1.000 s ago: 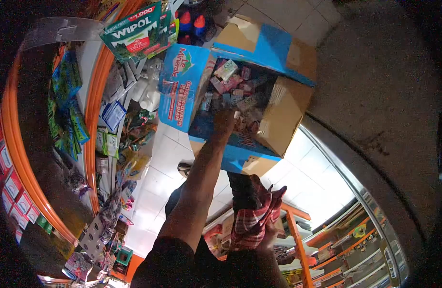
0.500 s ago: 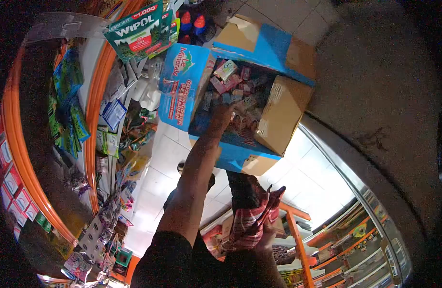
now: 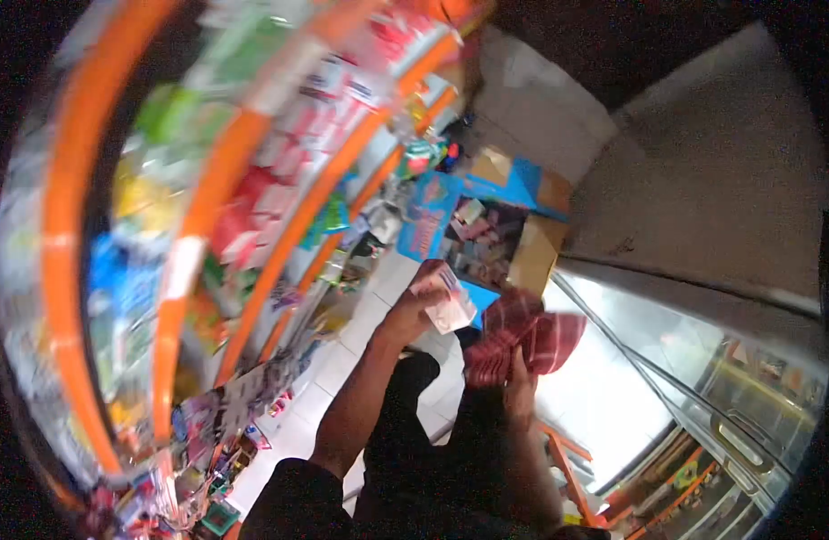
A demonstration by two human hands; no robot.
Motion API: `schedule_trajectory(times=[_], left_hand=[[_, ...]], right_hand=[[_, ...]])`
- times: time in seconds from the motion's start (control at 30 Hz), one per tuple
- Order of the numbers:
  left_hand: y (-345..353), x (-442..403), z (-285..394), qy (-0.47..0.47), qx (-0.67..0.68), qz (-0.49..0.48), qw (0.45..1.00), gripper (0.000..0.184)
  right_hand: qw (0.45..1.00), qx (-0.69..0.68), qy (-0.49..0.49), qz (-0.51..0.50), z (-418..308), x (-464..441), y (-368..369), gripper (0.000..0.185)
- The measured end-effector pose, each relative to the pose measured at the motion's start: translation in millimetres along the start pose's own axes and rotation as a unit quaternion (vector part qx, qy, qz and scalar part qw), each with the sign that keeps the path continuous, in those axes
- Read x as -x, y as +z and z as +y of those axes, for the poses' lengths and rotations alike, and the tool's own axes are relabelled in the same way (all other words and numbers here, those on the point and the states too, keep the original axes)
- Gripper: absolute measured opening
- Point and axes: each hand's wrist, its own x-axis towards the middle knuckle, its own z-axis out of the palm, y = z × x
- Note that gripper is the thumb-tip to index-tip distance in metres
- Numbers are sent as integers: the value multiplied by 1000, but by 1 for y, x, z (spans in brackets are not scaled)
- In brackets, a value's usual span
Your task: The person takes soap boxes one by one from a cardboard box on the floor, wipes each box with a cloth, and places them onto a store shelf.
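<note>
My left hand [image 3: 410, 315] is closed around a pink-and-white soap box [image 3: 452, 310], held up in front of the carton; its print is blurred. My right hand [image 3: 520, 387] grips a red checked cloth [image 3: 522, 337] that bunches and hangs over my fingers. Just beyond both hands stands an open blue-and-brown carton [image 3: 531, 261] with its flaps spread. Several small boxes [image 3: 482, 234], some pink and white, lie loose inside it.
Curved-looking shelves with orange edges [image 3: 203, 216] run along the left, full of packets and boxes. White floor tiles [image 3: 333, 360] show below. A glass-fronted case [image 3: 693, 387] stands on the right, with a grey-brown surface [image 3: 702, 171] behind it.
My left hand has come out of the carton with a soap box. The cloth in my right hand has risen toward the carton. The view has swung toward the left shelves.
</note>
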Motion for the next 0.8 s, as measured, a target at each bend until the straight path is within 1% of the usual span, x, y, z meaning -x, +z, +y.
schedule_trajectory(times=[0.03, 0.07, 0.1, 0.13, 0.17, 0.2, 0.23, 0.27, 0.3, 0.33, 0.37, 0.4, 0.43, 0.47, 0.5, 0.53, 0.57, 0.6, 0.63, 0.67, 0.73, 0.77, 0.8], left_hand=[[17, 27, 15, -10, -5, 20, 1000, 57], [32, 52, 30, -19, -9, 39, 999, 55], [41, 72, 40, -30, -4, 35, 999, 53], [61, 94, 51, -11, -11, 30, 999, 53], [86, 112, 64, 28, -74, 63, 995, 50], [110, 136, 77, 68, -132, 100, 984, 48], [126, 160, 93, 59, -403, 151, 901, 49], [143, 185, 109, 25, -637, 202, 744, 49], [158, 201, 114, 125, -433, 223, 865, 47], [161, 216, 126, 157, -353, 244, 889, 47], [164, 230, 138, 194, -270, 261, 906, 46], [168, 244, 150, 233, -189, 274, 914, 46], [163, 256, 159, 282, -124, 244, 920, 45], [160, 266, 169, 332, -59, 210, 918, 43], [156, 285, 180, 338, -87, 198, 916, 37], [157, 298, 183, 354, -81, 202, 909, 37], [161, 312, 187, 392, -59, 189, 899, 31], [162, 325, 189, 426, -36, 177, 887, 26], [155, 335, 187, 433, -37, 149, 888, 22], [159, 344, 187, 445, -32, 153, 882, 22], [170, 358, 185, 370, -2, 125, 921, 22], [169, 353, 179, 386, 33, 159, 908, 25], [176, 352, 177, 387, 39, 160, 907, 25]], right_hand=[[998, 63, 2, -3, -24, 9, 33, 29], [984, 119, -65, -114, -39, 17, 60, 27], [968, 160, -94, -168, -48, 27, 85, 25], [947, 195, -127, -221, -57, 37, 110, 24], [907, 277, -172, -267, -56, 39, 128, 25], [879, 318, -197, -296, -45, 45, 141, 26], [847, 356, -225, -323, -35, 52, 154, 27], [800, 396, -328, -310, -23, 62, 166, 29], [741, 429, -425, -293, -13, 77, 178, 31], [731, 426, -432, -312, -5, 96, 189, 31], [763, 374, -385, -360, 4, 116, 198, 32], [791, 322, -329, -403, 18, 137, 198, 34], [837, 263, -268, -398, 48, 143, 182, 37], [827, 266, -270, -416, 51, 150, 178, 37], [822, 291, -281, -402, 49, 154, 174, 38], [816, 315, -291, -387, 47, 156, 171, 39], [848, 294, -315, -307, 58, 144, 170, 40], [842, 297, -314, -324, 47, 145, 179, 40], [871, 271, -276, -302, 29, 141, 188, 35], [893, 240, -246, -292, 9, 155, 212, 32], [925, 168, -197, -279, -29, 188, 267, 30], [914, 223, -116, -317, -37, 179, 278, 30], [879, 311, -108, -345, -42, 181, 288, 33]])
